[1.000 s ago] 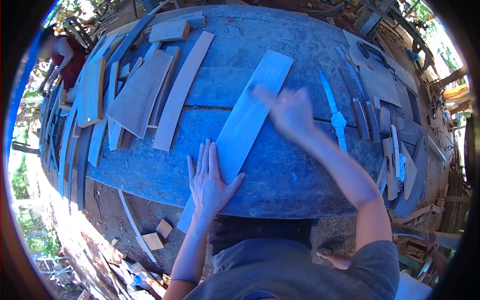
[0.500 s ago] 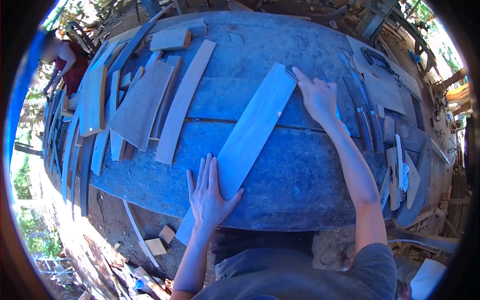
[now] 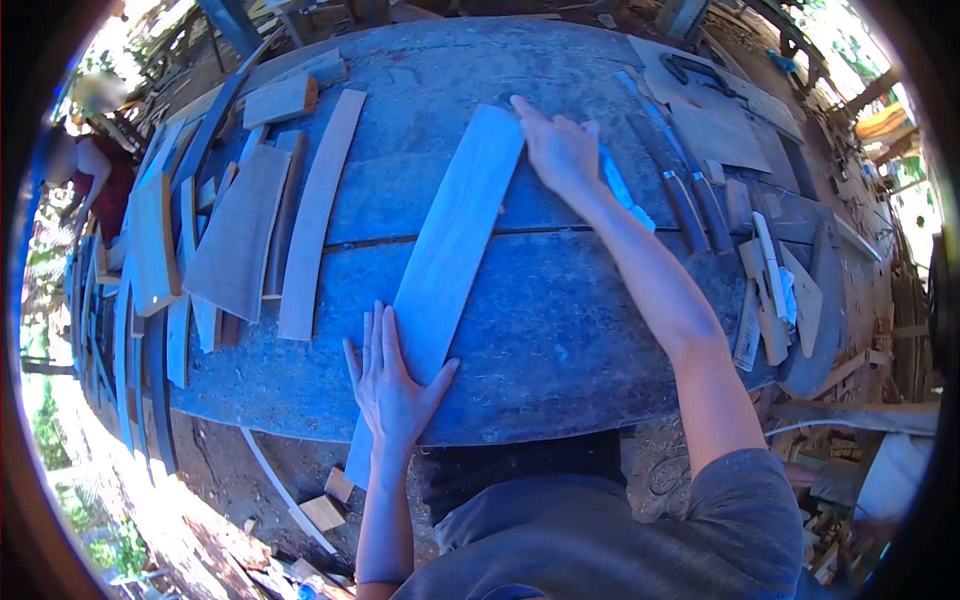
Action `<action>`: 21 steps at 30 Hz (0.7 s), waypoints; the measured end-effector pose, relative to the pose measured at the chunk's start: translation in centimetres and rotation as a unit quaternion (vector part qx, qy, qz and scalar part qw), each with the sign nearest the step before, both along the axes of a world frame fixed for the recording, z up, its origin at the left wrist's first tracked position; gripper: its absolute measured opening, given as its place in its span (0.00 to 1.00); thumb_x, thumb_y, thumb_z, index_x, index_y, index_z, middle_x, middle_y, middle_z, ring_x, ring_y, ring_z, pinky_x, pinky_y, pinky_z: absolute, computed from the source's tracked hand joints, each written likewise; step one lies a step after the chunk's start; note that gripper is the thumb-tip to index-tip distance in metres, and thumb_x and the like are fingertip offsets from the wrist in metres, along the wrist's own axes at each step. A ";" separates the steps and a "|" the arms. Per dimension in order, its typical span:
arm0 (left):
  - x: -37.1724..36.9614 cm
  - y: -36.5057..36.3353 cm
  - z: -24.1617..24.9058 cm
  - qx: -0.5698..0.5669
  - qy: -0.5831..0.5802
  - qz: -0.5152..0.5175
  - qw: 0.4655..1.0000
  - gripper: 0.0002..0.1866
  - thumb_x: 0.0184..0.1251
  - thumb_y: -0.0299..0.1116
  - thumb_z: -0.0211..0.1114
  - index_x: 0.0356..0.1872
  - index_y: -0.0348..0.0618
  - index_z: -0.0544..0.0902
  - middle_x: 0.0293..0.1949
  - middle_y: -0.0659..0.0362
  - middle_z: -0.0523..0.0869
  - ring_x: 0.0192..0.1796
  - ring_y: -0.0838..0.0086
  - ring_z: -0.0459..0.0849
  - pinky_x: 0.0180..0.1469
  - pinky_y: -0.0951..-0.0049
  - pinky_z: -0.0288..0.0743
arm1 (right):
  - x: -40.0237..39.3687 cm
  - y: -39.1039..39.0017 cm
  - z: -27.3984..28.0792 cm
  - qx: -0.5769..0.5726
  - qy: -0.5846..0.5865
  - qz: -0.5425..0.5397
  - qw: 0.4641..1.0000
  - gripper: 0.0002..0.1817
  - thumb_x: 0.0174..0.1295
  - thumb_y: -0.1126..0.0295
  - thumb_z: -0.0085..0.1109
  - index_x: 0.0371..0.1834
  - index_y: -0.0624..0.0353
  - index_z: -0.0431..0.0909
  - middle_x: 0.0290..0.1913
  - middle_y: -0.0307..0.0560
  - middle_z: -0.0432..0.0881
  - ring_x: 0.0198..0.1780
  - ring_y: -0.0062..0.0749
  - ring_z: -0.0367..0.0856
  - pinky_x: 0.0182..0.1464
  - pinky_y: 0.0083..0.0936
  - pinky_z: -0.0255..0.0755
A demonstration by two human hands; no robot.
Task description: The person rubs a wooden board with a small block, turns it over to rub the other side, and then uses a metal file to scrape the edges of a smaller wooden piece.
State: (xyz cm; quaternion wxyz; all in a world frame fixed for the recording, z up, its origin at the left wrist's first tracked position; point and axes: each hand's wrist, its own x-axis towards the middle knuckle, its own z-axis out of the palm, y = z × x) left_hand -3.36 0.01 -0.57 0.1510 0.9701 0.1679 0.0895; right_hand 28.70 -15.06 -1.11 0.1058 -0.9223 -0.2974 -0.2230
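Observation:
A long pale wooden plank point(image 3: 455, 230) lies slantwise over the tabletop, its near end jutting past the front edge. My left hand point(image 3: 390, 385) presses flat on the plank near that end, fingers stretched out and thumb apart. At the far end, my right hand point(image 3: 560, 148) has its index finger pointed forward and the other fingers curled. Beside that fingertip is a small dark object point(image 3: 508, 99); its kind is hidden by the hand. A bright blue strip point(image 3: 625, 190) lies under and beyond the right wrist.
A worn wooden table point(image 3: 590, 330) spans the view. Many cut boards point(image 3: 240, 230) are stacked at left. On the right are two dark-handled tools point(image 3: 685, 212), a clamp point(image 3: 700, 70) and wood scraps point(image 3: 765, 290). A person point(image 3: 100, 185) bends at far left.
The view has turned, so the table things appear further left. My right fingertip and the dark object have slid slightly past the plank's far end. My left hand stays on the plank.

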 end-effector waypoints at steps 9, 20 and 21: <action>0.0 0.1 0.0 -0.028 -0.018 0.011 0.999 0.54 0.49 0.56 0.77 0.73 0.36 0.63 0.74 0.43 0.66 0.77 0.54 0.62 0.79 0.43 0.44 | -10.0 0.1 1.7 -0.036 0.052 0.209 0.976 0.21 0.68 0.65 0.49 0.63 0.42 0.79 0.30 0.50 0.83 0.36 0.45 0.84 0.43 0.43 0.65; 0.1 -0.1 -0.2 0.005 0.002 0.037 0.999 0.56 0.49 0.62 0.74 0.75 0.41 0.61 0.77 0.45 0.60 0.81 0.52 0.53 0.80 0.45 0.41 | -13.7 0.2 0.3 0.015 0.008 0.224 0.974 0.27 0.64 0.69 0.53 0.68 0.36 0.76 0.30 0.49 0.82 0.30 0.42 0.81 0.40 0.41 0.65; -0.1 -0.1 -0.2 0.006 0.006 0.032 0.999 0.56 0.49 0.62 0.74 0.75 0.41 0.61 0.77 0.45 0.60 0.81 0.52 0.53 0.80 0.45 0.41 | -14.6 -0.2 1.0 -0.032 0.019 0.254 0.966 0.26 0.65 0.68 0.52 0.67 0.36 0.76 0.31 0.48 0.82 0.31 0.40 0.82 0.39 0.40 0.65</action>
